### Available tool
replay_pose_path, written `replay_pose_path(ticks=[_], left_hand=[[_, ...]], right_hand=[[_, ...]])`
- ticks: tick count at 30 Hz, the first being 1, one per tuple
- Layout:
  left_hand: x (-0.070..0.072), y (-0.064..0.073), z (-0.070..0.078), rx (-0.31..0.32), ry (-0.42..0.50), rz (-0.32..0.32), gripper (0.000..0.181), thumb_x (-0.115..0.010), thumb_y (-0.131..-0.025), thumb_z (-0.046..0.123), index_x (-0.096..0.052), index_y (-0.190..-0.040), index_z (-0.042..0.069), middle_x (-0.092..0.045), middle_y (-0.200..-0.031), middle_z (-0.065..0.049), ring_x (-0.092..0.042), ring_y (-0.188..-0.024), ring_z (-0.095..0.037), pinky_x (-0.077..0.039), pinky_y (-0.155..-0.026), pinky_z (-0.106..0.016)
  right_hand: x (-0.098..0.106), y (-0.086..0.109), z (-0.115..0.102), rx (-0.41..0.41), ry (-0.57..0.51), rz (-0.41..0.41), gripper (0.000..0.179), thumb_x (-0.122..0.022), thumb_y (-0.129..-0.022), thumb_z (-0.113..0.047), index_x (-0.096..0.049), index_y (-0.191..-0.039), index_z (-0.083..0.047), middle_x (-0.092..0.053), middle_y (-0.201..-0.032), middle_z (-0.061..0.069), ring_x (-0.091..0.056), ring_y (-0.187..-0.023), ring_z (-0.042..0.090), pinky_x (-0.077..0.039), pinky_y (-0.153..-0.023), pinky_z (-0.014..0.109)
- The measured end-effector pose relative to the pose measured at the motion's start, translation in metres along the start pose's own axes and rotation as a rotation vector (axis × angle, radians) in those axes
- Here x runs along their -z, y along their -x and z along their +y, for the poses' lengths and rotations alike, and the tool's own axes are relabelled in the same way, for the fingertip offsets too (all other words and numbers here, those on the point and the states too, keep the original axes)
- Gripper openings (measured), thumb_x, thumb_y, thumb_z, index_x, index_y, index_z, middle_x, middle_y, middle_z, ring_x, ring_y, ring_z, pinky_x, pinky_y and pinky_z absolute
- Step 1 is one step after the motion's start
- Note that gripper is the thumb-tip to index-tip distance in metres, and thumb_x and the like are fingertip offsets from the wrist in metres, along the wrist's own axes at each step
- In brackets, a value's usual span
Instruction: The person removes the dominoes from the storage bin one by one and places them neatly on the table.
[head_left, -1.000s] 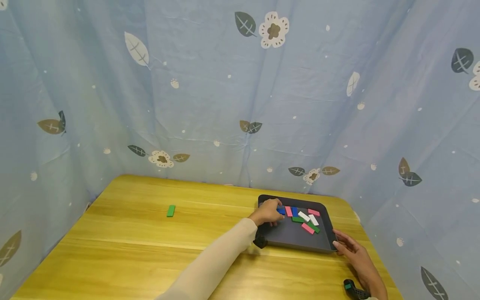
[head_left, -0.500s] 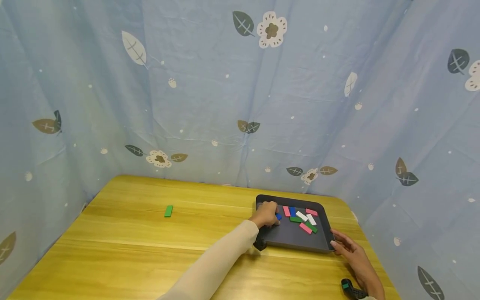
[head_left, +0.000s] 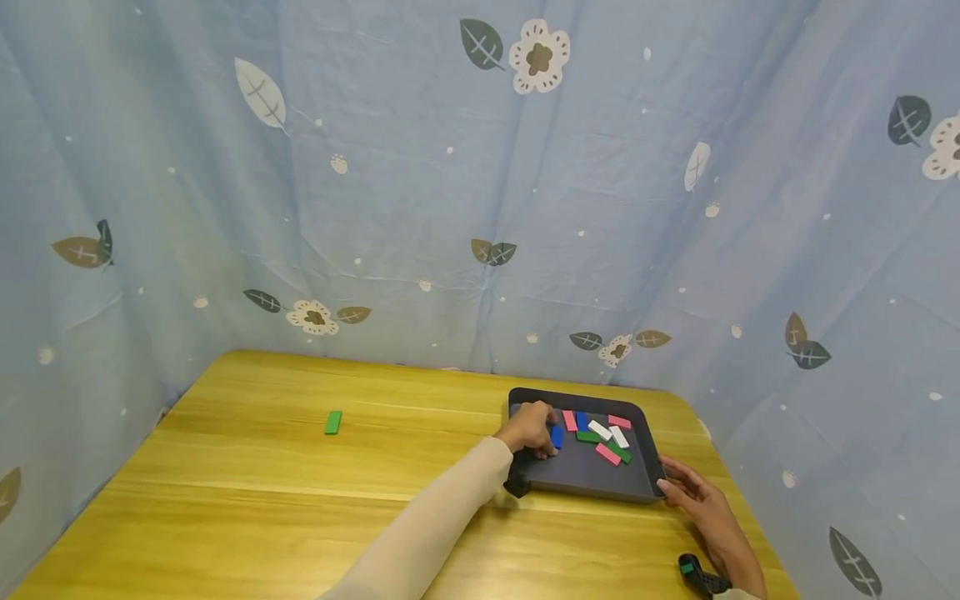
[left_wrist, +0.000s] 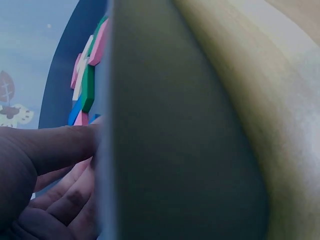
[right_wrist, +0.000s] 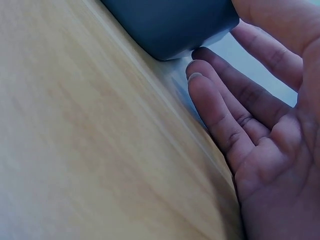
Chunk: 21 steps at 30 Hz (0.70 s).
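Blue pinched block (head_left: 557, 437) points lengthwise toward the curtain (head_left: 405, 208).

Dark grey tray (head_left: 585, 477), pink, green, white, blue blocks (head_left: 600, 431), flowered blue curtain (head_left: 390, 192)

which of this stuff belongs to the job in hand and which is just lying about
Part of the job:
dark tray, with the right hand at its corner
blue block at the left hand
probably the other blocks in the tray

Seemingly just about:
lone green block, apart from both hands, though it may belong
wooden table
patterned curtain
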<state>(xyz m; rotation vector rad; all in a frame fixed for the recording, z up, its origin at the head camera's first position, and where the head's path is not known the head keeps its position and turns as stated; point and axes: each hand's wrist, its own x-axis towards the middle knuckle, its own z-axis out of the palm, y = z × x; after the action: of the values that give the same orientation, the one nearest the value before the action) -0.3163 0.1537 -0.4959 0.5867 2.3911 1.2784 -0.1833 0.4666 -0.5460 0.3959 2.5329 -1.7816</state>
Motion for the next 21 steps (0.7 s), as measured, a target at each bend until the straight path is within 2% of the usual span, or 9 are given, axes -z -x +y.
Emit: replay_pose_path(ticks=[5,13,21], left_hand=[[-0.0009,-0.0004,-0.0016,-0.017,-0.003,-0.003,0.048,-0.082,-0.081,-0.011,-0.064,-0.125,-0.006,-0.068,-0.072,-0.012,-0.07,-0.058,-0.026,-0.058,-0.056,-0.033],[0.0,-0.0018,-0.0034,-0.016,0.033,0.015,0.041,-0.083,-0.081,-0.009,-0.066,-0.118,-0.004,-0.069,-0.073,-0.012,-0.069,-0.059,-0.025,-0.057,-0.056,-0.031],[0.0004,-0.002,-0.004,-0.091,0.095,0.055,0.041,-0.088,-0.078,-0.002,-0.067,-0.113,-0.007,-0.065,-0.079,-0.005,-0.068,-0.058,-0.019,-0.056,-0.054,-0.029]], right_hand=[[0.0003,-0.0013,0.0007,-0.007,-0.003,0.005,0.075,-0.07,-0.098,-0.045,-0.04,-0.159,-0.014,-0.041,-0.156,0.018,-0.061,-0.106,0.003,-0.054,-0.087,0.028],[-0.0009,-0.0005,-0.0026,0.049,-0.011,0.007,0.071,-0.07,-0.099,-0.041,-0.042,-0.158,-0.012,-0.043,-0.154,0.021,-0.06,-0.107,0.0,-0.055,-0.087,0.029],[0.0,0.0011,-0.0013,0.029,-0.011,0.009,0.073,-0.07,-0.098,-0.043,-0.042,-0.158,-0.013,-0.044,-0.153,0.018,-0.061,-0.107,0.001,-0.055,-0.088,0.029]])
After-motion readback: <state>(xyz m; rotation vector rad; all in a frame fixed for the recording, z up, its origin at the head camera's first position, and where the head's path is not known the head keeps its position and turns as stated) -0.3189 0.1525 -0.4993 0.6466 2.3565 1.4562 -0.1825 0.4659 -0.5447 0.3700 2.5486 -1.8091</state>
